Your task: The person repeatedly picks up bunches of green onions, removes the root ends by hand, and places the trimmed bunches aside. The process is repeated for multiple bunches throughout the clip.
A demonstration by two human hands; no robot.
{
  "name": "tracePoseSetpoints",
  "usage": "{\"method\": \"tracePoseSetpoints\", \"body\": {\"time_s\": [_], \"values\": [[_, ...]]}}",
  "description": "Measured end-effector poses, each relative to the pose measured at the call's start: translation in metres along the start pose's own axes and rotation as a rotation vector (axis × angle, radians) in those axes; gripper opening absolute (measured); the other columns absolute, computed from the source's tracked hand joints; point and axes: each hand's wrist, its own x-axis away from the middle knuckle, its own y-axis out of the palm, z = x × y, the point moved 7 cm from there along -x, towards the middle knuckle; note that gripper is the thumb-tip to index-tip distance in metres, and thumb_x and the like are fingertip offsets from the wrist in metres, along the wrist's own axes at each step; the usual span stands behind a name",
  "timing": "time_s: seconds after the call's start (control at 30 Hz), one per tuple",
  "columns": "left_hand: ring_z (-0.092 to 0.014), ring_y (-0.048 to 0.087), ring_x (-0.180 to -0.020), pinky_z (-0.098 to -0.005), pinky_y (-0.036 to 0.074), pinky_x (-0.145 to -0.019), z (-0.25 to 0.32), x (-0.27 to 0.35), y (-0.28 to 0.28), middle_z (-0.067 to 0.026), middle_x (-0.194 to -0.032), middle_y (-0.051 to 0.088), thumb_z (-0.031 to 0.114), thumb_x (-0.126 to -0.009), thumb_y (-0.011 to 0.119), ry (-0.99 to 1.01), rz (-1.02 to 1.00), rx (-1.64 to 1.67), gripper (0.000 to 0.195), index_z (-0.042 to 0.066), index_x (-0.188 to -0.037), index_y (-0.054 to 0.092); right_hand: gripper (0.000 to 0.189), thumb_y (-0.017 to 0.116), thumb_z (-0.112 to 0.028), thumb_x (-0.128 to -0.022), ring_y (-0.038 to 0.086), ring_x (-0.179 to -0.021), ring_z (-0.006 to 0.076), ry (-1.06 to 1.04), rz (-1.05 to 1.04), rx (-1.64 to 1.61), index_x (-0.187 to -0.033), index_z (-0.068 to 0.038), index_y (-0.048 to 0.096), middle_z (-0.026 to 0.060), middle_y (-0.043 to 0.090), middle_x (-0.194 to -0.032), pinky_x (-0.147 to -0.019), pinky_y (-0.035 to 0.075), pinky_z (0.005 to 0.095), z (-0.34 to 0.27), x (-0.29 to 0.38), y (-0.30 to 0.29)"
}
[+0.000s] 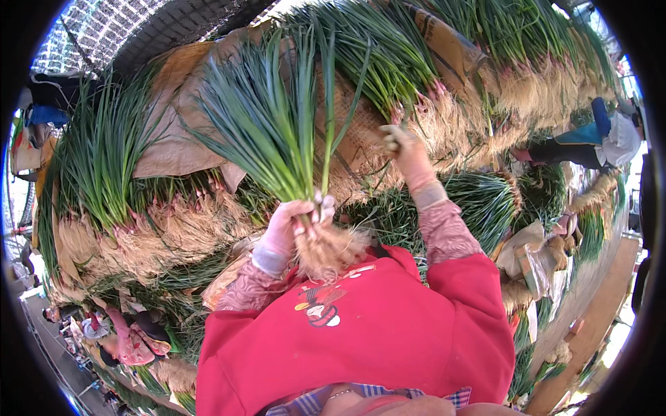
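My left hand (285, 229), in a pale glove, grips a bunch of green onions (281, 140) just above the pinkish bulbs. Its long leaves fan out away from me, and the tangled pale roots (328, 249) hang towards my chest. My right hand (405, 148), also gloved, is stretched forward, slightly blurred, with its fingers curled. It is beside the root ends of a heap of green onions (374, 62); whether anything thin is between its fingers cannot be made out. Brown sacking (343, 125) lies beyond the held bunch.
More green onions (104, 161) are piled at the left, partly under a brown sheet (182, 104). Loose green leaves (390, 213) lie below my right forearm, near a bundle (478, 203). Other people work at the lower left (135, 338) and at the right (598, 138).
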Motion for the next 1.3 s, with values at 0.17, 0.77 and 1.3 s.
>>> {"method": "tracePoseSetpoints", "body": {"time_s": [0.17, 0.77, 1.3], "values": [[-0.020, 0.050, -0.078, -0.0343, 0.049, -0.070, -0.002, 0.029, 0.000, -0.0072, -0.094, 0.047, 0.014, -0.081, 0.062, -0.080, -0.030, 0.198, 0.023, 0.006, -0.099, 0.051, 0.027, 0.065, -0.030, -0.095, 0.049, -0.059, 0.0055, 0.344, -0.379, -0.024, -0.104, -0.004, 0.066, -0.0012, 0.059, -0.072, -0.051, 0.041, 0.0190, 0.051, -0.001, 0.051], [-0.024, 0.059, -0.095, -0.0404, 0.051, -0.086, 0.010, 0.067, -0.024, -0.0113, -0.107, 0.053, 0.016, -0.086, 0.064, -0.158, -0.170, 0.311, 0.028, 0.006, -0.109, 0.053, 0.044, 0.060, -0.045, -0.093, 0.069, -0.076, 0.0223, 0.686, -0.804, 1.739, -0.094, -0.004, 0.072, 0.0120, 0.071, -0.092, -0.076, 0.055, 0.0366, 0.080, 0.075, -0.067], [-0.032, 0.064, -0.108, -0.0438, 0.052, -0.094, 0.008, 0.037, -0.003, -0.0203, -0.120, 0.063, 0.022, -0.086, 0.062, -0.172, -0.128, 0.003, 0.065, -0.006, -0.141, 0.043, 0.037, 0.069, -0.033, -0.091, 0.058, -0.067, 0.0164, -0.260, -0.440, 0.690, -0.087, 0.004, 0.068, 0.0094, 0.062, -0.073, -0.061, 0.044, 0.0331, 0.061, 0.031, 0.126]]}}
